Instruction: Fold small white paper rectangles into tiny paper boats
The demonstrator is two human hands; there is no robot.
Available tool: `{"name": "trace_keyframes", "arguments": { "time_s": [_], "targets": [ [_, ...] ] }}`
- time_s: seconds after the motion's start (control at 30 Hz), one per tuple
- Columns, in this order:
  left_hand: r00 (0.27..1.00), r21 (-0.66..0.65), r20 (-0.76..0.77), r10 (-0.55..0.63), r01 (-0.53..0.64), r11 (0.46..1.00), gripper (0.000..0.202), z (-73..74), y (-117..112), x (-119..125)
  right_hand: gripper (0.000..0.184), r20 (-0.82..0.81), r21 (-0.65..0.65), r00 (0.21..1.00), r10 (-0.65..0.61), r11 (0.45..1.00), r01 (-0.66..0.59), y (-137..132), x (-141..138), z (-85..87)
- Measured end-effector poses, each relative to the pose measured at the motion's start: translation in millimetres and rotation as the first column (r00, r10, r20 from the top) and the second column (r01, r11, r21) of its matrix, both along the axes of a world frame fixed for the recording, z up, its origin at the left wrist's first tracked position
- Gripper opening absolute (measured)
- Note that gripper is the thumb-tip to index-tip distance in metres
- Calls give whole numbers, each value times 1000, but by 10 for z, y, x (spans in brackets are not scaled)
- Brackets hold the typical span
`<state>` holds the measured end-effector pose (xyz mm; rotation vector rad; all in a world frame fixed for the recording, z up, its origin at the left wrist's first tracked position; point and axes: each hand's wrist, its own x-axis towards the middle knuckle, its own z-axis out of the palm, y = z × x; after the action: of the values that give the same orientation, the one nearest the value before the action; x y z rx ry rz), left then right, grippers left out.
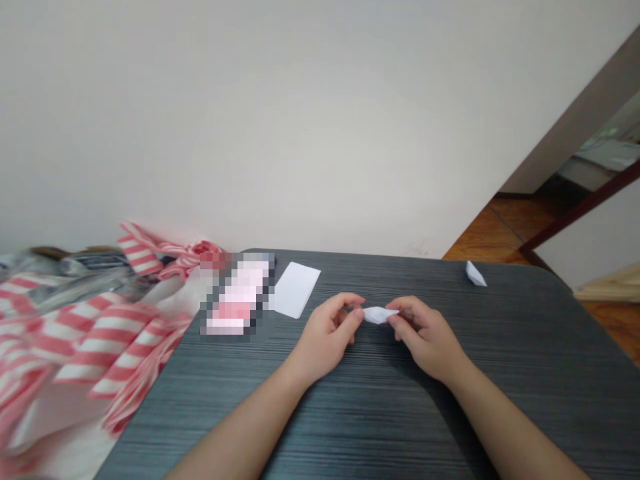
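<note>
1. Your left hand is half closed, fingers curled, and pinches one end of the folded white paper.
2. Your right hand is similarly half closed and pinches the other end; the paper sits between your hands, above the dark wood-grain table.
3. A small folded paper piece lies near the far table edge; a flat white paper sheet lies beyond your left hand, beside a pixelated object.
4. A red-and-white striped bag sits left of the table; its contents cannot be told.
</note>
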<state>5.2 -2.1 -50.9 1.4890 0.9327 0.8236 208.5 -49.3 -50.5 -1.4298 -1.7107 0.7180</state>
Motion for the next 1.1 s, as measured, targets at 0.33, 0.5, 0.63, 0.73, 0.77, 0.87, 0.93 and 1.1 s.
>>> {"name": "trace_keyframes", "arguments": {
  "time_s": [0.33,0.5,0.63,0.73,0.77,0.87,0.93,1.1],
  "targets": [
    [1000,11,-30,8,-7,1000,21,-13,5,22,9,139,87,990,22,996,-34,27,8,29],
    [999,18,-36,16,-16,1000,21,-24,4,22,9,199,153,980,10,987,-41,44,37,70],
    [999,28,-47,13,-12,1000,20,-31,4,21,10,205,137,978,26,989,-55,57,49,64],
    [999,18,-36,11,-10,1000,21,-37,11,19,11,207,125,978,30,991,-57,63,54,54],
    [999,12,-33,11,-10,1000,22,-39,14,18,12,209,121,977,31,991,-57,64,54,51],
    [1000,-7,-16,7,-8,1000,23,-41,19,10,12,213,113,977,28,992,-53,64,52,37],
    [1000,-22,3,9,-9,1000,25,-43,19,10,13,219,104,975,30,993,-54,65,55,24],
    [996,-76,84,39,-33,997,31,-30,11,77,16,268,89,963,-26,996,2,101,208,16]
  ]
}}
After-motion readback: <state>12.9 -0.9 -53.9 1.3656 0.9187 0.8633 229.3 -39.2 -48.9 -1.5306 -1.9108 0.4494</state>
